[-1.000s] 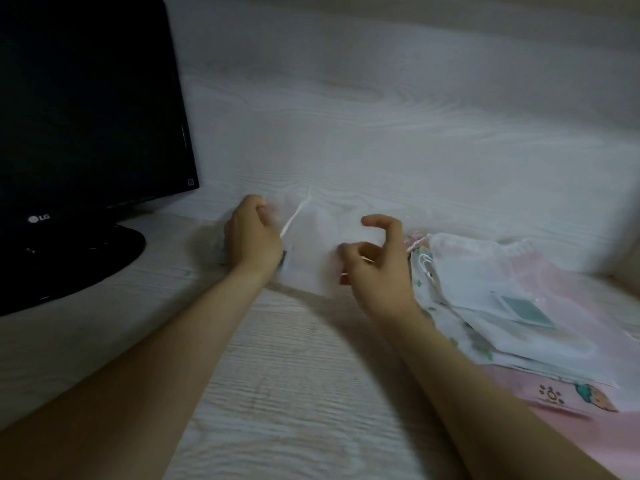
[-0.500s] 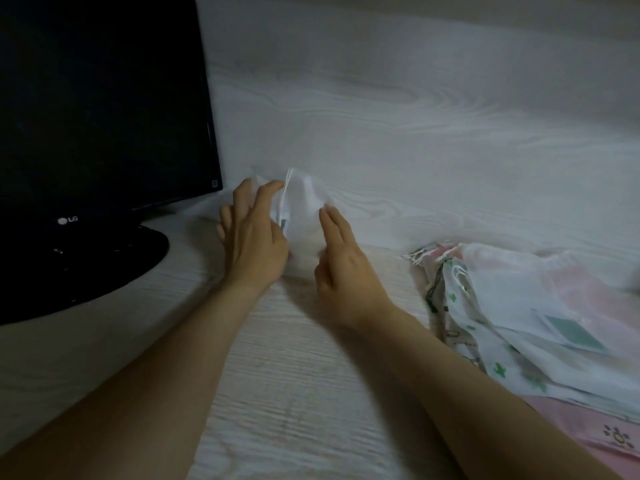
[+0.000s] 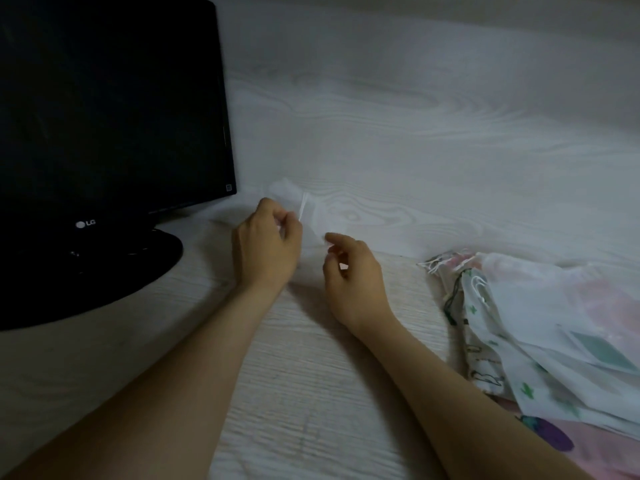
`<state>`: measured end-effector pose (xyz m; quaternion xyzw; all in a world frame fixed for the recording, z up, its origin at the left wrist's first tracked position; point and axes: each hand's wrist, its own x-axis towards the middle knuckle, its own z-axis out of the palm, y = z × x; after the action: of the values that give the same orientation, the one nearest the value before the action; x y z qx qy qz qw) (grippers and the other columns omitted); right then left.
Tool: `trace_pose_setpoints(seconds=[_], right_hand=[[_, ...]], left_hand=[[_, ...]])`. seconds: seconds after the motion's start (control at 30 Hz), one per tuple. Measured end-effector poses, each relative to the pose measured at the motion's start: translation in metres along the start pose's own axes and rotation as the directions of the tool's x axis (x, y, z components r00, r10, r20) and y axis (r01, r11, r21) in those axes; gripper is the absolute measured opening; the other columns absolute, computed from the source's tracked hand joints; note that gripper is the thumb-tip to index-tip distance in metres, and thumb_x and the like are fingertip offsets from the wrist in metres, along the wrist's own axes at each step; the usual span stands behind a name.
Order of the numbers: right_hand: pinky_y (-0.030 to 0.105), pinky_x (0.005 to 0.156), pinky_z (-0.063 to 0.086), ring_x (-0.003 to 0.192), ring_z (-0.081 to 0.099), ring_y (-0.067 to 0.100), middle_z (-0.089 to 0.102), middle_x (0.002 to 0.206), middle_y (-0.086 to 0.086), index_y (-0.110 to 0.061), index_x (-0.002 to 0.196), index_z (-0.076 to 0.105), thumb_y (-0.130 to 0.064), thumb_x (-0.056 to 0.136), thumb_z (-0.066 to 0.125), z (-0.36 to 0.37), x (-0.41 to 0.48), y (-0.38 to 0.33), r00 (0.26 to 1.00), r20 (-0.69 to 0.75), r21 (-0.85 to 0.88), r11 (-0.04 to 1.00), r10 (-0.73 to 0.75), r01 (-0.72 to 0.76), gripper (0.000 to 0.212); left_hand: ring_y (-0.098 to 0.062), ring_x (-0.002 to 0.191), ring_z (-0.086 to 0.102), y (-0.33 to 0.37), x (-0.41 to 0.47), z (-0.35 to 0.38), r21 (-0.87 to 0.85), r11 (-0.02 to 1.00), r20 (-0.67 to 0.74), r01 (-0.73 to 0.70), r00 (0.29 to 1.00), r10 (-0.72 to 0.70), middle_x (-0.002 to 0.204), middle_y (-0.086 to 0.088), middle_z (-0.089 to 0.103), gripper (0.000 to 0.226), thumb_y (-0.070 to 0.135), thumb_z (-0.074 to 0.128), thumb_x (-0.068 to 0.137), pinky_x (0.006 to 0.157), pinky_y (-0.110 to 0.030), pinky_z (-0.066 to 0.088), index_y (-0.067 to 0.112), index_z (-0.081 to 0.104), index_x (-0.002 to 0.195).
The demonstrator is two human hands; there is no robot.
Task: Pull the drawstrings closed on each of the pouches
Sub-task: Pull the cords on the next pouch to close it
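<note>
Between both hands, left hand (image 3: pixel 268 249) and right hand (image 3: pixel 353 271) each grip pinching, lies white pouch (image 3: pixel 313 220).

place: home desk | monitor (image 3: pixel 104 133) | woodgrain desk (image 3: pixel 311 393)

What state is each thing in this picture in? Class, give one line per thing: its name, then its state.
Black flat-screen monitor: upright, screen dark.
Sheer white fabric pouch: held off the desk between both hands; mouth state unclear.
Left hand: curled, pinching the pouch's top edge.
Right hand: fingers curled at the pouch's lower part; grip unclear.
Pile of printed and sheer drawstring pouches: lying flat, overlapping, untouched.
</note>
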<state>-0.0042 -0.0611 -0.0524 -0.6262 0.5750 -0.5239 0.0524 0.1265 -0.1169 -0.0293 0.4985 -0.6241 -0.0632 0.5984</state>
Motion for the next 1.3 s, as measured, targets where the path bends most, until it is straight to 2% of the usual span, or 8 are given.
trace_pose_setpoints(seconds=[0.23,0.47,0.73,0.87,1.0,1.1,1.2,1.3], right_hand=[[0.033,0.071,0.062,0.076,0.073,0.017,0.061,0.114,0.006,-0.032,0.137,0.039,-0.027,0.101,0.059,-0.014,0.006,-0.012,0.903,0.037,0.491,0.779,0.428,-0.390,0.041],[0.027,0.058,0.054,0.069,0.072,0.023,0.069,0.113,0.018,-0.024,0.126,0.065,0.012,0.082,0.062,-0.024,0.006,-0.010,0.921,0.153,0.540,0.750,0.357,-0.381,0.056],[0.040,0.079,0.061,0.101,0.072,0.029,0.075,0.115,0.013,-0.026,0.118,0.076,0.000,0.091,0.054,-0.020,0.014,-0.012,0.854,0.347,0.673,0.531,0.388,-0.515,0.043],[0.033,0.071,0.059,0.083,0.074,0.020,0.079,0.092,0.008,-0.019,0.111,0.078,0.003,0.099,0.048,-0.022,0.015,-0.011,0.888,0.301,0.679,0.576,0.347,-0.455,0.039],[0.032,0.065,0.053,0.069,0.064,0.023,0.074,0.088,0.017,-0.019,0.134,0.066,0.005,0.097,0.052,-0.019,0.013,-0.003,0.967,0.113,0.387,0.886,0.228,-0.254,0.047],[0.029,0.096,0.054,0.110,0.062,0.010,0.054,0.145,0.002,-0.017,0.156,0.042,0.008,0.086,0.053,-0.009,0.008,0.006,0.990,0.133,0.134,0.989,0.044,-0.061,0.075],[0.050,0.124,0.030,0.159,0.015,0.027,-0.002,0.166,-0.026,-0.025,0.166,0.006,0.002,0.085,0.055,-0.004,0.004,0.006,0.946,0.324,0.030,1.000,-0.015,0.005,0.098],[0.039,0.128,0.019,0.157,0.002,0.026,-0.005,0.173,0.006,-0.016,0.166,0.011,-0.002,0.093,0.057,-0.005,-0.001,0.005,0.936,0.350,-0.147,0.989,0.018,0.036,0.088]], left_hand=[[-0.008,0.122,0.057,0.007,0.007,-0.002,-0.276,0.958,0.152,0.076,0.988,-0.034,0.135,0.006,0.064,0.049,-0.006,0.056,0.093,0.088,0.006,0.035,0.021,0.064,0.133],[-0.006,0.111,0.062,0.007,0.013,-0.009,-0.472,0.810,0.370,0.349,0.912,-0.177,0.132,0.007,0.063,0.064,-0.006,0.054,0.088,0.081,-0.014,0.055,0.035,0.069,0.136],[-0.026,0.118,0.062,0.007,0.017,-0.019,-0.535,0.630,0.548,0.563,0.799,-0.249,0.140,0.005,0.060,0.067,-0.001,0.044,0.083,0.081,-0.034,0.056,0.045,0.076,0.120],[-0.018,0.106,0.065,0.005,0.013,-0.017,-0.441,0.734,0.552,0.517,0.801,-0.233,0.122,0.005,0.069,0.060,-0.006,0.049,0.083,0.072,-0.025,0.054,0.036,0.077,0.116],[-0.013,0.109,0.063,-0.004,0.004,-0.010,-0.203,0.950,0.415,0.236,0.900,-0.135,0.119,0.013,0.066,0.046,0.003,0.064,0.080,0.081,-0.029,0.055,0.037,0.065,0.110],[-0.020,0.103,0.064,-0.006,0.000,-0.010,0.088,0.996,0.316,-0.024,0.949,-0.005,0.127,0.011,0.062,0.049,0.011,0.065,0.082,0.085,-0.039,0.058,0.038,0.063,0.123],[-0.028,0.110,0.063,-0.011,0.001,-0.007,0.298,0.950,0.323,-0.092,0.946,-0.009,0.145,0.002,0.043,0.053,0.015,0.068,0.087,0.088,-0.043,0.056,0.032,0.057,0.136],[-0.035,0.126,0.043,-0.016,-0.003,-0.002,0.584,0.801,0.320,-0.134,0.944,-0.076,0.150,-0.010,0.030,0.059,0.025,0.076,0.087,0.102,-0.044,0.040,0.025,0.048,0.138]])
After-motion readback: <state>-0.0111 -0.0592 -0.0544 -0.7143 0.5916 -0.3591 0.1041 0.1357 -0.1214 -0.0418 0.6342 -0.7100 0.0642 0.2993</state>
